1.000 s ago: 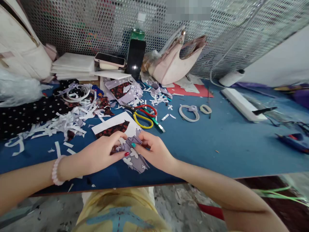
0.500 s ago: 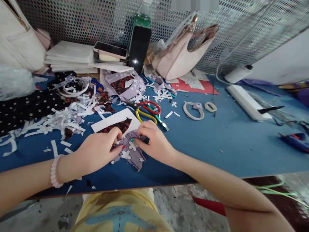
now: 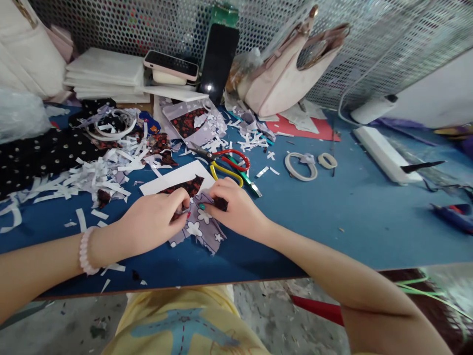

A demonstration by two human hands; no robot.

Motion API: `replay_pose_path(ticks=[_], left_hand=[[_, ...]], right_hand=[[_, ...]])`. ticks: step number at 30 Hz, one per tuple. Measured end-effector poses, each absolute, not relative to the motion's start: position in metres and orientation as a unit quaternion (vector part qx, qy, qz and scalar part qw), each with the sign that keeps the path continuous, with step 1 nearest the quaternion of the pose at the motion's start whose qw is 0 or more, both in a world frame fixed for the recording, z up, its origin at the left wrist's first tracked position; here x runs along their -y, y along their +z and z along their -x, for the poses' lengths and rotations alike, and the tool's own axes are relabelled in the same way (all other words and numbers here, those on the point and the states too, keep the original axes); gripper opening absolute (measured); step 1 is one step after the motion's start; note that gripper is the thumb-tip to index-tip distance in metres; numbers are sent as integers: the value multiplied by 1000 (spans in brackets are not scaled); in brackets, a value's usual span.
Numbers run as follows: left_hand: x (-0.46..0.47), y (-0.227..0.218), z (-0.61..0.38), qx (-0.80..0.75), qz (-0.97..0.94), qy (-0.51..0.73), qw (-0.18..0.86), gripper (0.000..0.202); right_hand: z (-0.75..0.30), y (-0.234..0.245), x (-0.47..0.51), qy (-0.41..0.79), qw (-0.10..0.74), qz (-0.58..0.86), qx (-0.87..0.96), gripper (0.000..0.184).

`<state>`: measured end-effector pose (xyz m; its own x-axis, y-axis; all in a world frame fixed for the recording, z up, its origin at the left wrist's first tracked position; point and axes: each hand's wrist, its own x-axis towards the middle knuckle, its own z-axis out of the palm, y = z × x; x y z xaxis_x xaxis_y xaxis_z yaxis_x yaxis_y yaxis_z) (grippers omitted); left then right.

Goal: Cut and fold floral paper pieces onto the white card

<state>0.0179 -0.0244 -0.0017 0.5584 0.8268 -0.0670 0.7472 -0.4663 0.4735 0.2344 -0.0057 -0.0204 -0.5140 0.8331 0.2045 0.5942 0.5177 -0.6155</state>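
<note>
My left hand (image 3: pixel 155 217) pinches the left side of a small purple fabric piece (image 3: pixel 199 228) printed with white flowers. On the other side, my right hand (image 3: pixel 236 207) grips the same fabric between thumb and fingers. A bit of dark cloth shows by the right fingers. Just beyond lies a white sheet (image 3: pixel 166 180), with a black and red patterned fabric scrap (image 3: pixel 186 187) on it, partly hidden by my left hand. Scissors (image 3: pixel 221 161) with one red and one yellow handle rest behind my right hand, over a green-handled tool (image 3: pixel 253 187).
White paper strips (image 3: pixel 114 175) and black dotted cloth (image 3: pixel 48 153) cover the left. Behind stand stacked white sheets (image 3: pixel 105 76), a phone (image 3: pixel 172 65), a dark upright phone (image 3: pixel 220 59) and a pale handbag (image 3: pixel 281 74). Rolls of tape (image 3: pixel 314 172) and a white bar (image 3: pixel 384 155) lie right.
The view has shifted slightly. Both hands still hold the fabric, and its flowered face is now spread a little flatter between them.
</note>
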Motion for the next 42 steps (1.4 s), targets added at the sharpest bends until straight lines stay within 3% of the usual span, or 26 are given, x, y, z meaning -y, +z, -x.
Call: replay_pose_path(ticks=[6,9,11,16,22,25,27,31,37,42], left_hand=[[38,-2,-15,-341,-882,144,292,12],[51,1,-18,-210,-938,164,220,4],[57,1,-21,-145,-961,173,163,13],[65,-4,-24,-77,-978,134,143,18],[61,0,-19,-158,-962,171,143,19],[54,5,-17,-288,-913,232,175,43],[49,6,-16,-363,-884,205,211,56],[43,5,-17,-404,-872,121,249,28],[44,9,-18,-449,-823,127,325,41],[54,5,-21,-369,-856,129,339,43]], right_hand=[[-251,-13,13,346,282,341,827,11],[-260,-11,16,435,226,266,830,6],[-263,-10,17,472,185,240,828,5],[-263,-4,17,520,92,202,825,14],[-262,5,16,431,105,183,878,13],[-255,5,19,380,121,223,890,14],[-249,6,22,363,111,262,887,14],[-243,7,22,409,96,310,853,10],[-255,6,4,525,188,416,718,10],[-252,4,4,501,244,418,718,6]])
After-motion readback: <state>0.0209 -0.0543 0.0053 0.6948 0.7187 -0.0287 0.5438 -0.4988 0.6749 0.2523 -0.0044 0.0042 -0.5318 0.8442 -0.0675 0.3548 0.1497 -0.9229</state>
